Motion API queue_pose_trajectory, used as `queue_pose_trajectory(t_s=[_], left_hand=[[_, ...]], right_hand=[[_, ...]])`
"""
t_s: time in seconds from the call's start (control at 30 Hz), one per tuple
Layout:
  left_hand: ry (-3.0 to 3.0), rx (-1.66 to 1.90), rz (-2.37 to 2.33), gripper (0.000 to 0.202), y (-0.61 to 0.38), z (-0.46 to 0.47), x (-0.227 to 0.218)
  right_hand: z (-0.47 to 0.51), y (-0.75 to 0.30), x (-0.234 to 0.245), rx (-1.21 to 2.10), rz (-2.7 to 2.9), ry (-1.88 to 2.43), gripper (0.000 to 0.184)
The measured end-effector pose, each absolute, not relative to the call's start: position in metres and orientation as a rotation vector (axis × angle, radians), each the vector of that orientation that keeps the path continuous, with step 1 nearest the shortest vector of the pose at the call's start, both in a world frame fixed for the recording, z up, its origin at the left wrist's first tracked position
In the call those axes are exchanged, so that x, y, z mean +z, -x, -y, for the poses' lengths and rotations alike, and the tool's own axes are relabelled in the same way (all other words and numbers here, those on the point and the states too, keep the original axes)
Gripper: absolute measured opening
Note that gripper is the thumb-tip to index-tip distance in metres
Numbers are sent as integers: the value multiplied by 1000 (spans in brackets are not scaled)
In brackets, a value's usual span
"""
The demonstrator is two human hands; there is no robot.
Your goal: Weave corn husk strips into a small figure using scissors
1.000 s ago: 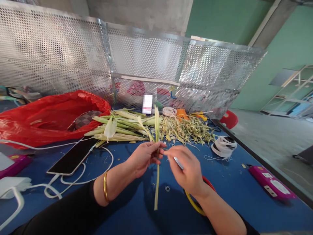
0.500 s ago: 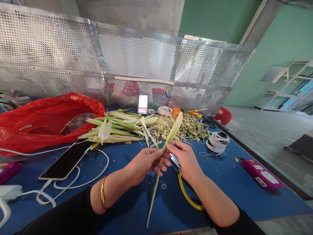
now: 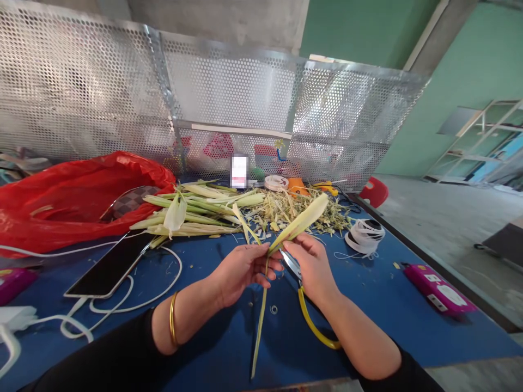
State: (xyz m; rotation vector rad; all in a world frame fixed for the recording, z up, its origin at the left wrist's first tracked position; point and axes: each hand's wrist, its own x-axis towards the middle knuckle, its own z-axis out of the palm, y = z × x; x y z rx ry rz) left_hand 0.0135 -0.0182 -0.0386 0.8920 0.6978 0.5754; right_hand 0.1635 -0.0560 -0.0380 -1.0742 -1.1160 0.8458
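Observation:
Between both hands is a pale green plant stalk (image 3: 261, 326) with a broad husk-like leaf (image 3: 304, 220) at its upper end. My left hand (image 3: 243, 267) pinches the stalk where the leaf parts from it; a thinner strip (image 3: 245, 220) juts up there too. My right hand (image 3: 312, 267) is closed on the base of the broad leaf, which leans to the right. Yellow-handled scissors (image 3: 314, 324) lie under my right hand, their blades partly hidden; I cannot tell whether that hand touches them.
Leafy stalks (image 3: 196, 215) lie beyond my hands, beside a heap of trimmings (image 3: 314, 212). A red plastic bag (image 3: 81, 201) and a phone (image 3: 110, 267) with white cables are on the left. A spool of white string (image 3: 365, 238) and a magenta box (image 3: 439, 288) stand right.
The broad leaf has tilted to the right, away from the stalk, as my right hand moved slightly right. The stalk's lower end has swung a little to the right.

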Motion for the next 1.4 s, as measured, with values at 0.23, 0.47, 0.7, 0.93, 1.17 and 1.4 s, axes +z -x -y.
queue_pose_trajectory(t_s=[0.23, 0.47, 0.7, 0.93, 1.17, 1.4], left_hand=[[-835, 513, -722, 31, -12, 20, -34], [-878, 409, -737, 19, -11, 23, -27], [-852, 612, -740, 20, -12, 21, -31], [-820, 816, -867, 15, -12, 18, -33], [-747, 758, -862, 15, -13, 23, -36], [-763, 812, -847, 13, -12, 19, -22]], right_hand=[[55, -165, -35, 778, 1113, 1018, 9], [45, -170, -46, 1024, 965, 1143, 22], [45, -180, -46, 432, 1186, 1353, 43], [70, -172, -25, -100, 2078, 968, 22], [79, -142, -40, -706, 2499, 767, 23], [83, -148, -39, -221, 1901, 1172, 8]])
